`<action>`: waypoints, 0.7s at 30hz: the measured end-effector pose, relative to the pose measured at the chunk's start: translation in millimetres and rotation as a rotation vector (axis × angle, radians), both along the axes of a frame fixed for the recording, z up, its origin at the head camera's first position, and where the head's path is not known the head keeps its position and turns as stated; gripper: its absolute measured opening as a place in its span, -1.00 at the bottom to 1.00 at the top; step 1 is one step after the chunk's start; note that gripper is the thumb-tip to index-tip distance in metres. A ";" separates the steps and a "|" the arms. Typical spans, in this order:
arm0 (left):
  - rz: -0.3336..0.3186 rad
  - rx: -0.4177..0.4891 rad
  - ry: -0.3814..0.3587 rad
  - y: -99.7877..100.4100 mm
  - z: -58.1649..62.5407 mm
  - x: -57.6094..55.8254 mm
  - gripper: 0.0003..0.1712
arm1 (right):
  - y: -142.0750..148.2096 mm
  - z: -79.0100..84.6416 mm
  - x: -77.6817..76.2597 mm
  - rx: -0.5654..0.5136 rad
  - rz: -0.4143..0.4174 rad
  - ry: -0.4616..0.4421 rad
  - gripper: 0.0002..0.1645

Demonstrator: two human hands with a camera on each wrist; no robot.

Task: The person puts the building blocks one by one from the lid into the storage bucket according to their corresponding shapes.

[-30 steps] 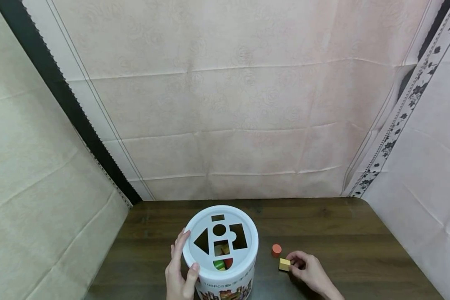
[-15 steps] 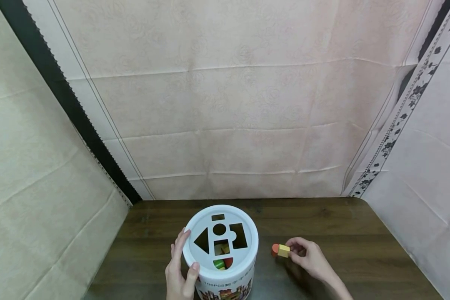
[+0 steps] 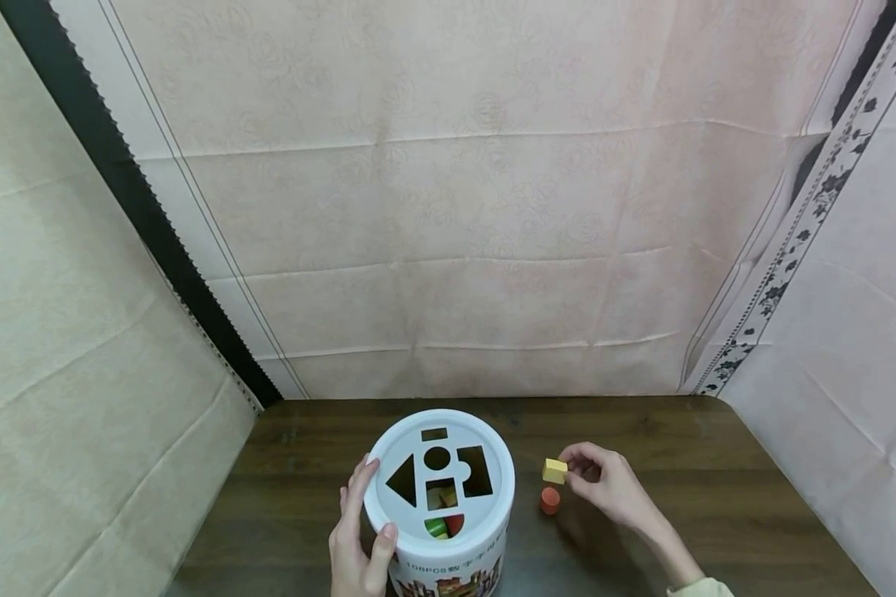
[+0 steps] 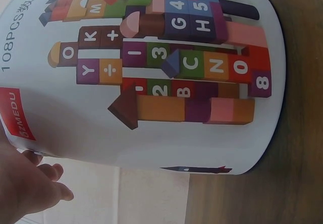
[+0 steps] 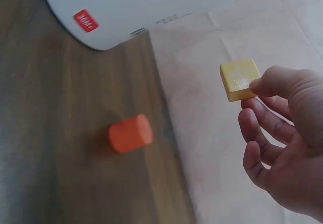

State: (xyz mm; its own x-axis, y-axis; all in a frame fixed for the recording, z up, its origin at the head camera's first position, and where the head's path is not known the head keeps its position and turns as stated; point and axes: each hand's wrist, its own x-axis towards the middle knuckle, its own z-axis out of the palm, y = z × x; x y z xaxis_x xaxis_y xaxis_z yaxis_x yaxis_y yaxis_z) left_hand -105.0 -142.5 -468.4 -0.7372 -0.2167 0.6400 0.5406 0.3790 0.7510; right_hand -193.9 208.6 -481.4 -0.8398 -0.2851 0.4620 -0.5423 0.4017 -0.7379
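Observation:
A white bucket with pictures of toy blocks on its side stands upright on the table. Its pale lid has several shaped holes, through which green, red and yellowish pieces show inside. My left hand grips the bucket's left side at the lid, thumb toward the front and fingers round the rim. To the right, my right hand pinches a yellow block between thumb and fingers, raised above the table. An orange-red cylinder block stands on the wood just below it in the head view.
The dark wooden table ends at the back against a pale cloth. More cloth hangs along the left and right sides.
My right hand has moved the yellow block away from me, from the near side of the orange-red cylinder past it to its far side. The left hand and the bucket hold still.

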 end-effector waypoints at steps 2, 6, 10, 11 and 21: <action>0.000 0.000 0.002 0.1 0.1 -0.1 -0.30 | -2.3 6.8 -2.3 0.003 0.006 0.016 -0.66; -0.002 0.002 0.002 0.2 -0.2 0.5 -0.30 | -7.1 19.1 -6.0 -0.002 0.021 0.026 -0.65; -0.006 0.001 0.011 0.1 -0.4 0.3 -0.30 | -11.3 30.1 -9.8 -0.004 0.029 0.016 -0.65; -0.006 0.000 0.014 0.1 -0.4 0.3 -0.30 | -12.6 33.2 -10.7 -0.004 0.030 0.011 -0.66; -0.012 -0.001 0.026 0.6 -0.4 0.2 -0.30 | -29.9 66.6 -18.2 0.036 0.015 -0.004 -0.71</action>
